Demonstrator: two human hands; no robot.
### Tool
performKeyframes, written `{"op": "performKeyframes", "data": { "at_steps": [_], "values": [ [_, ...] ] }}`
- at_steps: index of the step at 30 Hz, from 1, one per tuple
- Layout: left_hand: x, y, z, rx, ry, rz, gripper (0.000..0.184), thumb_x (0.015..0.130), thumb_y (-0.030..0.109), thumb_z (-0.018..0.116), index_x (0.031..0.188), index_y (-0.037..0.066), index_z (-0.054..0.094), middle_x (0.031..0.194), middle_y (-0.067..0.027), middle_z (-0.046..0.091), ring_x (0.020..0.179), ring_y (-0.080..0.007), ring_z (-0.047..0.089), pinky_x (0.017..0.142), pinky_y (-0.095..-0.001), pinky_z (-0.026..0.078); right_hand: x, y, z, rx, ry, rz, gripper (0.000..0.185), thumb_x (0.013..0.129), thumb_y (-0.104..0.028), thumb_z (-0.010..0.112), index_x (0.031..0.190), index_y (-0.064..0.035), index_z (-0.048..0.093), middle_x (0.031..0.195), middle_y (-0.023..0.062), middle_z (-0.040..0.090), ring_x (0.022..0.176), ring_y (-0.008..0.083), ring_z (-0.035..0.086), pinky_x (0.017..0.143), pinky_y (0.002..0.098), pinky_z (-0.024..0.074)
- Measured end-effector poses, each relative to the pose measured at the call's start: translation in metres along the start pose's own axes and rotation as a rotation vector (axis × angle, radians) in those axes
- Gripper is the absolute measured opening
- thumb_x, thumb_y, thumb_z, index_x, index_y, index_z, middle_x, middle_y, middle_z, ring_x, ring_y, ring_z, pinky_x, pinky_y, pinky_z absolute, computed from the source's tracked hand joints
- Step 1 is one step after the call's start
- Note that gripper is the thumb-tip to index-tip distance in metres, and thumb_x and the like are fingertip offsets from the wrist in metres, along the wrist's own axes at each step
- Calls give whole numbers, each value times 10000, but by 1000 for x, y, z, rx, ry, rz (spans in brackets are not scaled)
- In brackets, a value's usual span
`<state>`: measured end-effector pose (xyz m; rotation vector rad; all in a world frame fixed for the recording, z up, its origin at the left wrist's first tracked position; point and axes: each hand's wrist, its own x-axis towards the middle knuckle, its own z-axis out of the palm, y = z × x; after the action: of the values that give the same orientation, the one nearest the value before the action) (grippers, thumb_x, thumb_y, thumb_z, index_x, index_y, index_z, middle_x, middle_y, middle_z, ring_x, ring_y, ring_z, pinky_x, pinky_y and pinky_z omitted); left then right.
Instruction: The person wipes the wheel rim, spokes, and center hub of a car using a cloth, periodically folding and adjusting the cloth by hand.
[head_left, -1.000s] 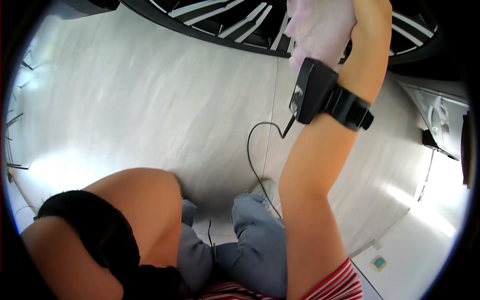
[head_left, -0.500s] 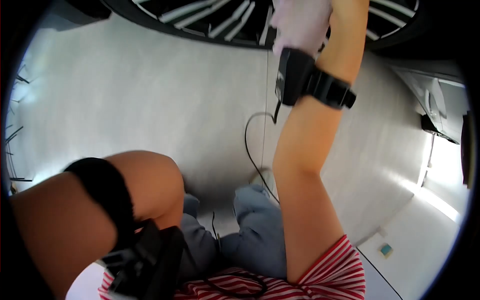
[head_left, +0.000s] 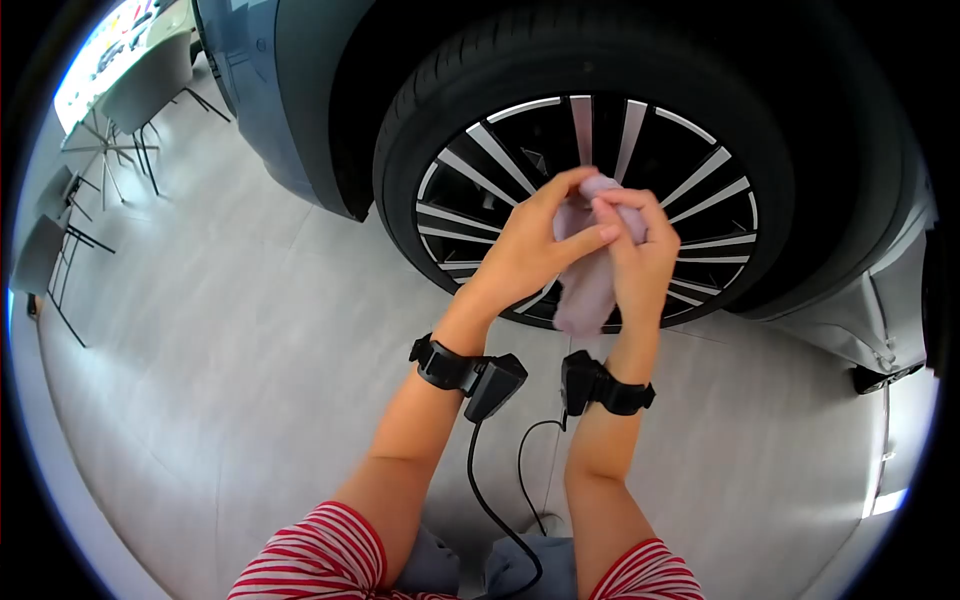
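Both hands are raised in front of a car wheel, holding a pale pink cloth [head_left: 586, 295] between them. My left hand [head_left: 532, 240] grips the cloth's left side with thumb and fingers. From the other side, the fingers of my right hand [head_left: 643, 245] are bent around its upper part. The cloth is bunched at the top and its lower end hangs loose. Behind it is the wheel's black and silver rim [head_left: 705, 185], ringed by a black tyre [head_left: 398, 190]. Whether the cloth touches the rim I cannot tell.
The car's grey-blue bodywork [head_left: 290, 110] curves around the wheel on the left. Grey chairs [head_left: 150, 85] and a table stand at far left on the grey floor [head_left: 250, 400]. Black straps with boxes [head_left: 495, 388] are on both wrists, and cables [head_left: 478, 480] hang from them.
The view has tilted up, showing more of the wheel. My left hand has come up from beside my body and now holds the cloth together with my right hand.
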<state>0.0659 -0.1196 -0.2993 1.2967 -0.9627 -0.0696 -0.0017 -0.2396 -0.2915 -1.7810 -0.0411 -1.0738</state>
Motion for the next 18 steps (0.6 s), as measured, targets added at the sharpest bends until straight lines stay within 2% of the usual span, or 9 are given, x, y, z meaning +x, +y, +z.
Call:
{"op": "performKeyframes", "data": {
  "at_steps": [3,6,7,8,11,12,15,16,18],
  "values": [
    [2,-6,-18,-28,-93,-106,414,840,168,721,1192,9,572,1088,-75,630,1047,-154,571,919,-291,443,-10,-3,6,77,24,54,92,841,-37,683,920,-5,646,876,36,652,820,102,584,778,230,451],
    [0,-26,-43,-70,-138,-54,296,821,82,724,1087,11,616,990,-35,630,950,-111,580,858,-259,460,-13,6,7,122,64,91,102,828,-31,693,918,-10,651,858,29,641,780,107,570,748,232,446],
    [1,-34,-52,-31,-187,-40,253,821,78,725,1047,6,635,965,-27,628,927,-107,580,837,-260,464,-13,13,8,91,-10,57,113,823,-30,696,926,-15,656,848,29,638,772,106,565,739,235,444],
    [0,-29,-55,56,-110,-52,165,795,43,723,952,13,681,904,-30,618,862,-126,587,779,-269,471,-12,17,9,60,-82,23,124,817,-30,700,935,-20,661,838,29,635,765,105,561,730,238,442],
    [1,-19,-56,322,238,133,166,753,11,718,916,44,713,858,-52,608,795,-162,590,729,-274,465,-14,21,19,-142,-215,3,283,779,-24,718,1055,-82,691,828,39,600,719,146,548,699,258,447],
    [1,-18,-55,347,361,158,230,709,3,724,925,81,735,852,-69,605,789,-212,592,719,-289,468,-14,21,26,-198,-226,6,327,773,-25,720,1089,-102,690,840,40,592,715,157,545,697,263,451],
    [-4,-23,-69,910,558,268,235,706,18,734,931,90,741,851,-61,614,805,-237,592,720,-321,476,-21,27,56,-352,-202,-15,409,808,-31,664,1187,-186,672,909,61,569,773,230,583,702,315,479],
    [-4,-31,-72,793,592,251,235,696,28,741,925,82,744,845,-55,622,827,-256,588,743,-349,481,-23,37,69,-413,-160,-53,403,825,-31,643,1191,-197,670,920,66,570,795,243,594,704,327,483],
    [-4,-38,-77,543,669,157,170,759,51,741,928,34,733,851,-83,630,746,-233,611,672,-314,499,-19,46,98,-467,-94,-119,383,866,-24,573,1186,-209,675,953,89,568,861,290,616,716,363,494]
  ]
}}
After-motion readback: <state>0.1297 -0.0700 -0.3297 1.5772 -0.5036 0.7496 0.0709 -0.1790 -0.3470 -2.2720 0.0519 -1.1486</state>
